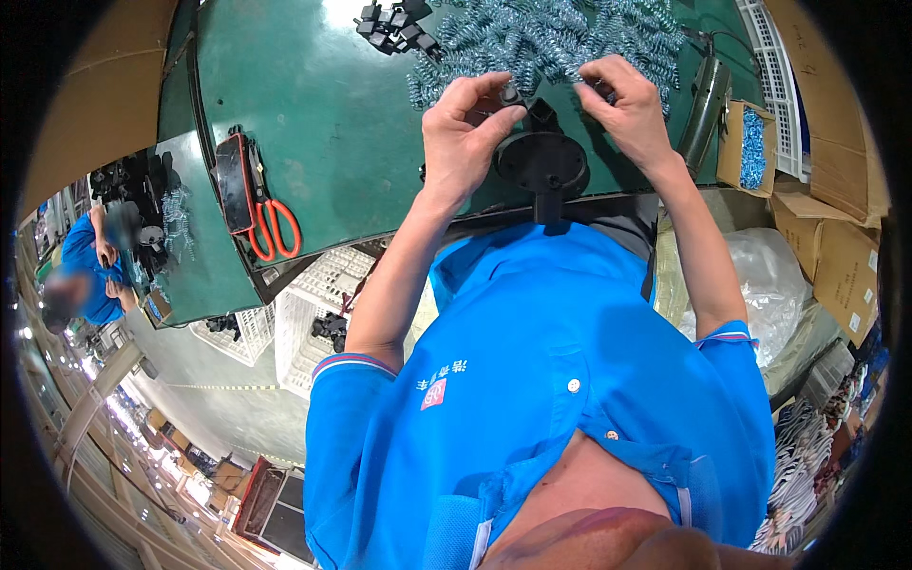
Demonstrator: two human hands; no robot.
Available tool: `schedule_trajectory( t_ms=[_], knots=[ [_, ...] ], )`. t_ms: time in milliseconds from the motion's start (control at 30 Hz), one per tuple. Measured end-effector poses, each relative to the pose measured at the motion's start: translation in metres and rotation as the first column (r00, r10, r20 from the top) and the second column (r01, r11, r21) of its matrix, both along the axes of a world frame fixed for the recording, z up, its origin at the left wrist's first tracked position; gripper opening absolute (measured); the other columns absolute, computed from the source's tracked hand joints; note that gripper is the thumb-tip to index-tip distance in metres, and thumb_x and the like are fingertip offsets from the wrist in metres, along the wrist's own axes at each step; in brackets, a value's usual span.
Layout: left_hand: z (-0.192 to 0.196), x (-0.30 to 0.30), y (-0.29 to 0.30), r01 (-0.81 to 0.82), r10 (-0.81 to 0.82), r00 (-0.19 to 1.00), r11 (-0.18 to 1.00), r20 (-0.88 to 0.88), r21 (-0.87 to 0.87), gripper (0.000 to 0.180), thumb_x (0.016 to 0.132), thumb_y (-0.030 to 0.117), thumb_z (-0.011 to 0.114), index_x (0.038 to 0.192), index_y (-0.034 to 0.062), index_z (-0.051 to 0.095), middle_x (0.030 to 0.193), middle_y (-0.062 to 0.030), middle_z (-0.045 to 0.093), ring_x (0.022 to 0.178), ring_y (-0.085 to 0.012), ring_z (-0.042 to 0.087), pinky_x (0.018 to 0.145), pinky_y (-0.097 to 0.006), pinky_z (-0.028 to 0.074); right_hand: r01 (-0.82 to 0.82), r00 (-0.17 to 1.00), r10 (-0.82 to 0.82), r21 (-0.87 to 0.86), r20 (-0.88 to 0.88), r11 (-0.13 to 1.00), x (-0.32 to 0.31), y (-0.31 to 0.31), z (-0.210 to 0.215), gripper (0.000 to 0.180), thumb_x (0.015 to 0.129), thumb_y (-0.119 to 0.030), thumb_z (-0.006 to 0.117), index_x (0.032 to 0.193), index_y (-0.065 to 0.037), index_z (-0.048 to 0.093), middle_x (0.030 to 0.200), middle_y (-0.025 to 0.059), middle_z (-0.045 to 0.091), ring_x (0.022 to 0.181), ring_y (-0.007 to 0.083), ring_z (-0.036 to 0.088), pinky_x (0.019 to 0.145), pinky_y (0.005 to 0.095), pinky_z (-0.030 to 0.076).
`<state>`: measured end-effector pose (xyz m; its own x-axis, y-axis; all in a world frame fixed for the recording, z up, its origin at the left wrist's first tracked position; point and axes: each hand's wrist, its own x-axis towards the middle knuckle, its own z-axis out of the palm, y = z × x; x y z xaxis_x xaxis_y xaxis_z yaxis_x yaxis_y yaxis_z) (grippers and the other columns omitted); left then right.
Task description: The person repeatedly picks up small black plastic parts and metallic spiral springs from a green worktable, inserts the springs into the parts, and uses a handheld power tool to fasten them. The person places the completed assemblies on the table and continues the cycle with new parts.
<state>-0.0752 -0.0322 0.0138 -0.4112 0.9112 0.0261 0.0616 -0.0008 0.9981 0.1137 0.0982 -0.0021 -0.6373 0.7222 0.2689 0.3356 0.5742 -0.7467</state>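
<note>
My left hand [463, 136] is closed, with thumb and forefinger pinching a small dark grey piece [512, 95]. Just below and to the right of it stands a black fixture [541, 161] with a round plate, at the table's near edge. My right hand [627, 106] is closed too, its thumb and fingertips together beside the coil springs; what it holds, if anything, is too small and shaded to make out. A large heap of silvery-blue coil springs [532, 38] lies just beyond both hands. Small black blocks [391, 27] are piled left of the springs.
On the green table [323, 123], a dark phone [233, 180] lies beside red-handled scissors [274, 228]. At the right are a dark cylinder [708, 114] and a carton of blue parts [752, 147]. White crates [309, 313] stand below left. Another person [90, 271] works at far left.
</note>
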Motion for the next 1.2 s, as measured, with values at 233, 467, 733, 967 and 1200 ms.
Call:
schedule_trajectory(
  t_ms=[233,467,733,967,1200],
  knots=[
    [-0.009,-0.001,-0.003,0.039,-0.043,0.996,0.998,-0.073,-0.050,0.028,0.081,0.000,0.075,0.108,0.0020,0.069,0.096,-0.0004,0.064,0.086,-0.0077,0.061,0.078,-0.022,0.050,0.050,0.984,-0.139,-0.569,-0.115,0.821,0.012,-0.010,0.007,0.018,0.091,-0.010,0.064,0.106,-0.001,0.063,0.074,0.0001,0.061,0.059,0.0043,0.055,0.053,0.0215,0.044],
    [-0.003,0.006,0.002,0.026,-0.020,0.994,0.998,0.104,-0.062,0.028,0.082,0.000,0.073,0.109,0.0018,0.068,0.096,-0.0001,0.064,0.087,-0.0071,0.061,0.078,-0.022,0.050,0.114,0.992,-0.127,-0.294,-0.025,0.949,0.013,-0.014,0.017,0.018,0.084,-0.009,0.069,0.100,-0.001,0.068,0.081,0.0054,0.064,0.073,0.0096,0.061,0.065,0.0244,0.049],
    [-0.008,0.007,-0.003,0.065,-0.062,0.997,0.996,-0.043,0.062,0.028,0.079,-0.005,0.073,0.106,0.0001,0.067,0.101,-0.0023,0.063,0.088,-0.0085,0.062,0.078,-0.023,0.052,-0.094,0.987,0.088,0.039,0.135,0.995,-0.017,-0.031,0.017,0.017,0.078,-0.013,0.072,0.091,-0.005,0.066,0.085,0.0105,0.061,0.075,0.0288,0.063,0.063,0.0372,0.050],
    [-0.012,0.008,-0.007,0.053,-0.049,0.998,0.994,-0.038,0.095,0.057,0.078,-0.006,0.073,0.131,0.0022,0.056,0.105,-0.0060,0.064,0.094,-0.0112,0.063,0.079,-0.025,0.053,-0.015,0.989,0.007,0.051,0.149,0.999,-0.023,-0.039,0.036,0.031,0.077,-0.011,0.074,0.107,-0.008,0.066,0.098,0.0102,0.064,0.075,0.0234,0.065,0.063,0.0334,0.053],
    [-0.002,0.008,-0.006,0.277,-0.271,0.928,0.961,0.255,0.013,0.072,0.075,-0.007,0.074,0.142,0.0042,0.047,0.103,-0.0049,0.065,0.089,-0.0094,0.060,0.078,-0.025,0.051,-0.314,0.949,0.307,-0.192,-0.068,0.930,-0.007,-0.037,0.062,0.042,0.075,0.003,0.069,0.115,-0.009,0.068,0.094,0.0083,0.062,0.078,0.0192,0.062,0.067,0.0294,0.050]
  ],
)
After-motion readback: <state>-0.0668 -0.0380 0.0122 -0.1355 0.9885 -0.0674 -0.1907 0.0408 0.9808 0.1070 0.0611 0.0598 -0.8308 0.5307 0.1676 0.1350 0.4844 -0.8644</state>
